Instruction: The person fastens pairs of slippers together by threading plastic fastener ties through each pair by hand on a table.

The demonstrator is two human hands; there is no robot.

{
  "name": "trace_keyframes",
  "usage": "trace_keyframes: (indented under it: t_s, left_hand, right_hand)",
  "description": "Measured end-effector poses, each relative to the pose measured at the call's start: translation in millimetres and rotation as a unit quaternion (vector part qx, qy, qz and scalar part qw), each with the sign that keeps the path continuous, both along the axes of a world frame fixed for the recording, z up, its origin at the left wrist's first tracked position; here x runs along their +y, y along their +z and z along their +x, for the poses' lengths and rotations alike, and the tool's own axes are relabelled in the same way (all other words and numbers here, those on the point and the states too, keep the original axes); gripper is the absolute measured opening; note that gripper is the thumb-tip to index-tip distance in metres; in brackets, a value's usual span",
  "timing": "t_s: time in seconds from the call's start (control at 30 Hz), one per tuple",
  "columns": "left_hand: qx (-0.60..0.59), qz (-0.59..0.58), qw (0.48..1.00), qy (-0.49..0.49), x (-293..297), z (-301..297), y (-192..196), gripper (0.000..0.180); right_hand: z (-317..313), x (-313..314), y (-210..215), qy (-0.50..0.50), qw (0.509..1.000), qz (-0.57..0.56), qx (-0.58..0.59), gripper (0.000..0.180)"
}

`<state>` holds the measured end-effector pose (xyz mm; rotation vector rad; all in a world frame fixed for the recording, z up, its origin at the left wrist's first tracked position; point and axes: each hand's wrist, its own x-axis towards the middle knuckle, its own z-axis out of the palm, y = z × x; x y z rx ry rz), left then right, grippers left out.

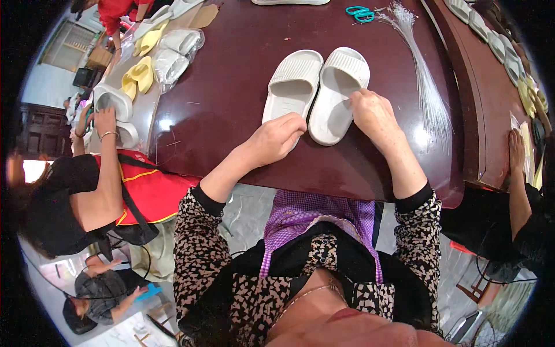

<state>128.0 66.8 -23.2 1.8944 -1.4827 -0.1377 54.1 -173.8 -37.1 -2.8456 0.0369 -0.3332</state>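
Two pale grey slide slippers lie side by side on the table in front of me, soles down, toes away from me. The left slipper [292, 87] has its heel partly covered by my left hand [272, 139], whose fingers are curled closed over it. At the right slipper [332, 110], my right hand [373, 115] is closed on the outer edge, with fingertips reaching just inside the footbed. Both slippers have ribbed straps. Whether a small thing is pinched in either hand is hidden.
The dark red table [231, 75] carries teal-handled scissors [361, 14] and a bundle of thin clear ties [419, 75] at the right. Yellow slippers [139, 75] and bagged slippers [176, 55] lie at the left. A co-worker's hand [106, 121] touches grey slippers; other people work nearby.
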Motion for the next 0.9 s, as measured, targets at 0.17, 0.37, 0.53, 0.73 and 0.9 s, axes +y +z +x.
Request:
trace_keyframes:
  t_s: [0.17, 0.37, 0.53, 0.73, 0.9]
  left_hand:
    - [-0.024, -0.002, 0.999, 0.022, -2, 9, -3, 0.010]
    - [-0.149, -0.043, 0.984, 0.085, -22, 40, -19, 0.007]
    - [-0.136, -0.042, 0.984, 0.104, -38, 49, -24, 0.007]
    - [-0.128, -0.029, 0.984, 0.121, -37, 46, -28, 0.007]
    - [-0.147, -0.024, 0.983, 0.109, -41, 45, -27, 0.009]
  right_hand:
    - [0, -4, -4, 0.002, 1.000, -0.007, -0.010, 0.012]
    - [1, -1, -2, -0.003, 1.000, -0.015, -0.019, 0.014]
    - [-7, 1, 5, -0.005, 0.990, 0.110, -0.093, 0.020]
    - [1, -29, 0, -0.007, 0.957, 0.246, -0.152, 0.022]
    - [43, -79, -9, -0.127, 0.956, 0.227, -0.136, 0.023]
